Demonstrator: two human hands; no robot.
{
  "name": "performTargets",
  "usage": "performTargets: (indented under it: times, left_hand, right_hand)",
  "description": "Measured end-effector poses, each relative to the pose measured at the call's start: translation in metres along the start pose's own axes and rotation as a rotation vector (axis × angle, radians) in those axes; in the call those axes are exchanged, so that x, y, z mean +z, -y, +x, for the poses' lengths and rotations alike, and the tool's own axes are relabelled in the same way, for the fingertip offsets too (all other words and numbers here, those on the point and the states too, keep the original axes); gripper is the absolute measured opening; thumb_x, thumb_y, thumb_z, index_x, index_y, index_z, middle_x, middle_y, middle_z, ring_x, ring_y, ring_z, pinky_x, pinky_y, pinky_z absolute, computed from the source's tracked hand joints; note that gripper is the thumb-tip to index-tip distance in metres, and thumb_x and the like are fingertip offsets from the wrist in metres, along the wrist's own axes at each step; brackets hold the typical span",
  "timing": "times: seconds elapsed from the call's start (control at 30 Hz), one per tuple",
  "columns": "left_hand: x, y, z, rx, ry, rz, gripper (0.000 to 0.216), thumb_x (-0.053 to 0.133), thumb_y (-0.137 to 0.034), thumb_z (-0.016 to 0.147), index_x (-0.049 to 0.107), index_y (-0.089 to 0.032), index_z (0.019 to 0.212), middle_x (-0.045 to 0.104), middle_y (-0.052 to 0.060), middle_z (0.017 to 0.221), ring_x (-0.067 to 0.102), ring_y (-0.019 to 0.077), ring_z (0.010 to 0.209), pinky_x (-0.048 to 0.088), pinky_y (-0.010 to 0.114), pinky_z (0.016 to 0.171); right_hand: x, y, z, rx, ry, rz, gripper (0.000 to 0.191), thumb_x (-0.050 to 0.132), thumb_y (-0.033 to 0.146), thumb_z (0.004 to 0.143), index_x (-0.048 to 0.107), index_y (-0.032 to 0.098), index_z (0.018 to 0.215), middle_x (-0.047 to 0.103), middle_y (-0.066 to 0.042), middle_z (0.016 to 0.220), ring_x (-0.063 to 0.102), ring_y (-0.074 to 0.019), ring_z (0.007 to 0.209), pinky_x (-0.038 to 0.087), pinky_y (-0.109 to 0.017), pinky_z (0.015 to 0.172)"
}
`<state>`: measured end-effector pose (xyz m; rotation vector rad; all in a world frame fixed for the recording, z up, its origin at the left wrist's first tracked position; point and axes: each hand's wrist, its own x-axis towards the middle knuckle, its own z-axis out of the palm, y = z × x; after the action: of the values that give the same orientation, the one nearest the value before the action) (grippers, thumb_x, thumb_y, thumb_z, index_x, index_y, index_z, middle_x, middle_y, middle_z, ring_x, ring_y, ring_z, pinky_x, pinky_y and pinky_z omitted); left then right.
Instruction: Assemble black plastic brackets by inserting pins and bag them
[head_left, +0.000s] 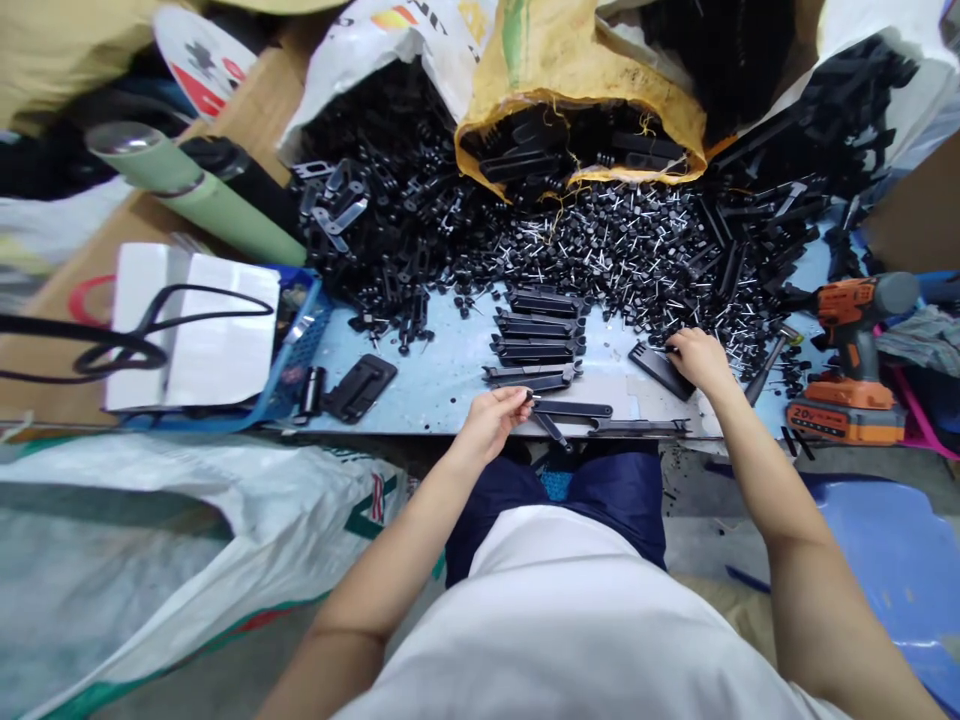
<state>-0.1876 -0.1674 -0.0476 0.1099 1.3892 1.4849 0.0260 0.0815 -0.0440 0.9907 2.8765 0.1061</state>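
Note:
My left hand (491,422) is closed in a pinch at the table's front edge, holding a small black-headed metal pin (532,396). Just beyond it lies a stack of long black plastic arms (536,350), laid side by side. A flat black bar (574,409) rests by the fingertips, and a forked black piece (637,427) lies along the edge. My right hand (699,358) is at the near side of the pin pile, fingers curled together; what they grip is too small to make out. Beneath that hand sits a slotted black plastic block (661,370).
A heap of black-headed pins (600,240) spreads across the back, below a yellow sack (487,130) of black parts. An orange cordless drill (855,350) and a hammer (766,368) are at right. At left are a blue basket (304,345) and a black plastic holder (360,388).

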Motion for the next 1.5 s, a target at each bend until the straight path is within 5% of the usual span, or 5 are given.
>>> performTargets:
  times: [0.33, 0.53, 0.93, 1.33, 1.5]
  left_hand:
    - [-0.002, 0.004, -0.002, 0.036, -0.009, 0.128, 0.038, 0.082, -0.034, 0.042, 0.064, -0.012, 0.066, 0.059, -0.001, 0.054, 0.050, 0.0070, 0.047, 0.040, 0.021, 0.049]
    - [-0.003, -0.004, 0.002, 0.034, 0.071, 0.224, 0.033, 0.080, -0.033, 0.045, 0.064, -0.012, 0.064, 0.059, -0.001, 0.054, 0.047, 0.0062, 0.044, 0.038, 0.020, 0.047]
    - [0.002, -0.004, 0.000, 0.049, 0.054, 0.319, 0.023, 0.077, -0.029, 0.050, 0.062, -0.014, 0.060, 0.055, -0.003, 0.049, 0.043, 0.0065, 0.042, 0.035, 0.021, 0.045]
    - [0.001, 0.012, 0.001, 0.385, -0.215, 0.841, 0.019, 0.067, -0.029, 0.065, 0.057, -0.018, 0.078, 0.050, -0.006, 0.060, 0.050, 0.0103, 0.055, 0.039, 0.023, 0.058]
    - [0.000, 0.007, -0.001, 0.301, -0.216, 1.119, 0.018, 0.060, -0.035, 0.075, 0.056, -0.020, 0.085, 0.056, -0.005, 0.066, 0.056, 0.0123, 0.060, 0.039, 0.022, 0.056]
  right_hand:
    - [-0.009, 0.001, -0.010, 0.235, -0.131, 0.515, 0.017, 0.060, 0.027, 0.073, 0.062, 0.017, 0.087, 0.066, -0.005, 0.080, 0.060, -0.0179, 0.070, 0.048, -0.031, 0.067]
    - [-0.029, 0.032, -0.027, -0.064, -0.156, 0.871, 0.032, 0.057, 0.049, 0.077, 0.066, 0.019, 0.084, 0.067, -0.006, 0.085, 0.062, -0.0172, 0.076, 0.051, -0.032, 0.071]
    - [-0.042, 0.080, -0.036, -0.364, 0.095, 0.629, 0.013, 0.051, 0.017, 0.081, 0.064, 0.015, 0.076, 0.064, -0.006, 0.077, 0.059, -0.0133, 0.068, 0.045, -0.024, 0.066]
    - [-0.020, 0.086, -0.048, -0.535, -0.140, 0.500, 0.028, 0.038, 0.021, 0.092, 0.062, 0.016, 0.079, 0.062, -0.008, 0.078, 0.058, -0.0141, 0.073, 0.046, -0.025, 0.068]
    - [0.009, 0.087, -0.059, -0.501, -0.310, 0.571, 0.030, 0.034, 0.025, 0.094, 0.063, 0.016, 0.089, 0.063, -0.008, 0.083, 0.060, -0.0135, 0.076, 0.049, -0.024, 0.068]
